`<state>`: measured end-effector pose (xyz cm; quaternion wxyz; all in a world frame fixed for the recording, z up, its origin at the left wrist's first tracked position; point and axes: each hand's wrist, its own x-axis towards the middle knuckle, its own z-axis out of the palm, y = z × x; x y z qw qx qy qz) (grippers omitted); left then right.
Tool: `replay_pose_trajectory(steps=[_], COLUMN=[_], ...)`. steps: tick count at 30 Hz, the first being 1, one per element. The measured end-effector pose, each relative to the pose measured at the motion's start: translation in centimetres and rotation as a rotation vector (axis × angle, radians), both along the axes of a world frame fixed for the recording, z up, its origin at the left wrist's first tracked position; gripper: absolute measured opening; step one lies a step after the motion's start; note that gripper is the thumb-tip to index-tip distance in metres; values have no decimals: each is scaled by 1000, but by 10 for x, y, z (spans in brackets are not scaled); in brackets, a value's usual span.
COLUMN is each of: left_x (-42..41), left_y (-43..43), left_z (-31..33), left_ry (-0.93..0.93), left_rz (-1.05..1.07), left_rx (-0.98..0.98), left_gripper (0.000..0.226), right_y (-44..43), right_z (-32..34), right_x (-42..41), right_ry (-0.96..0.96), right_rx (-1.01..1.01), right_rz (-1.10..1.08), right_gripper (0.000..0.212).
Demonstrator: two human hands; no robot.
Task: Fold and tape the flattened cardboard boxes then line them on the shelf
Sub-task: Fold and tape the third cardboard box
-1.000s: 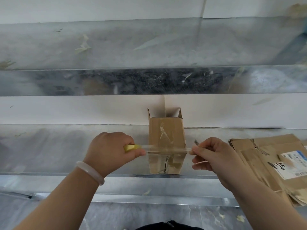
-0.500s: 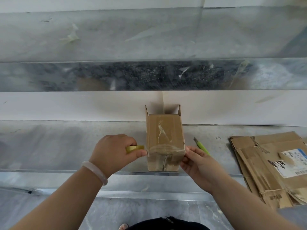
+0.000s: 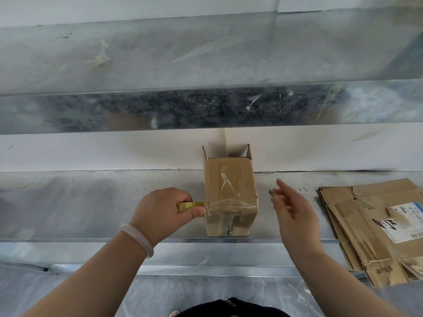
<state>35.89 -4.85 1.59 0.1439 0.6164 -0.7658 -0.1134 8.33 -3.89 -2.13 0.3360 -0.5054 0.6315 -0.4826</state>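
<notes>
Cardboard box (image 3: 231,197) stands on the shelf (image 3: 91,202) at our 12 o'clock, near the front edge, with the flattened stack (image 3: 370,225) well apart at its 3. A second ago we had tape stretched across it between both hands. Now the strip (image 3: 231,205) is stuck down and the right hand (image 3: 290,209) has let go, off the box at 3 o'clock, fingers spread, holding nothing. Left hand (image 3: 162,213) at 9 grips the tape roll (image 3: 190,205), thumb at the box corner. The strip looks uncut, so we likely cut next.
</notes>
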Motion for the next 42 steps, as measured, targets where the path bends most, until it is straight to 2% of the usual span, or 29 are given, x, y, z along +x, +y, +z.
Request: replay_pose_trajectory(steps=[3,4,6,8,11,15,18,21,23,26,30,32,35,38,40,42], left_x=[0,0,0,0,2,3,3,10,17,22,15,9,5,8,13,20], left_y=[1,0,0,-1,-1,0,1,2,5,5,-6,-11,-17,-17,-14,-11], left_z=[-1,-1,0,0,0,-4,-5,-6,-5,-6,2,4,6,4,2,0], left_ry=[11,16,20,20,29,64,143,286,311,148,-116,-200,-262,-389,-306,-135], left_rz=[10,16,21,18,14,7,-12,-82,-140,-224,-219,-223,-205,-196,-192,-190], left_rx=[9,12,16,24,38,24,42,31,36,26,81,140,190,183,157,156], left_gripper=[64,65,65,66,68,60,53,40,47,60,89,83,61,56,59,66], right_y=[-6,-10,-18,-21,-25,-25,-21,-19,-19,-19,-19,-19,-19,-18,-17,-17], right_z=[10,9,4,-1,-2,-8,-14,-13,-11,-11,-13,-13,-12,-12,-11,-10], right_x=[7,12,21,24,22,12,10,11,11,13,14,14,15,16,16,17], right_ry=[454,551,592,544,598,728,743,707,686,686,667,665,661,656,653,658], right_rx=[-519,-620,-692,-705,-734,-770,-728,-714,-717,-714,-700,-703,-696,-694,-693,-693], right_rz=[366,486,576,552,574,643,649,635,629,625,618,619,621,618,612,605], right_gripper=[36,35,31,26,23,37,46,41,38,36,35,36,38,39,37,35])
